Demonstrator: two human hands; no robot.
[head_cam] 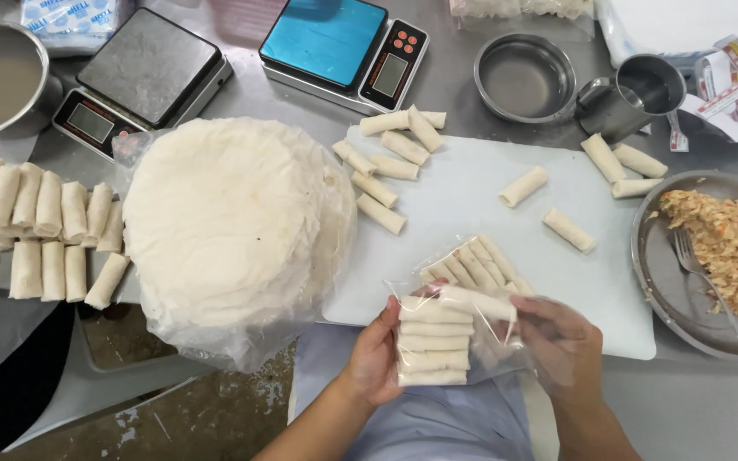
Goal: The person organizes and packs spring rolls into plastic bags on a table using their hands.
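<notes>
- Cutting board (pixel 471 205), white and flat, is our landmark; we see it lying on the grey metal table (pixel 694 401).
- Left of the board sits a tall stack of round wrappers (pixel 224 222) on crumpled plastic.
- Right of the board stands a metal tray (pixel 668 290) of shredded filling (pixel 732 248), with a fork (pixel 694 256) in it.
- Beyond the board's far edge we see two scales (pixel 343 47) and a metal bowl (pixel 524 77).
- On the board, loose spring rolls (pixel 390 166) lie scattered.
- At the board's near edge, a clear plastic bag (pixel 454 333) holds stacked rolls.
- Our left hand (pixel 377 354) is closed around the bag's side, gripping it.
- Our right hand (pixel 561 341), behind the plastic, pinches one roll (pixel 476 300) at the bag's mouth.
</notes>
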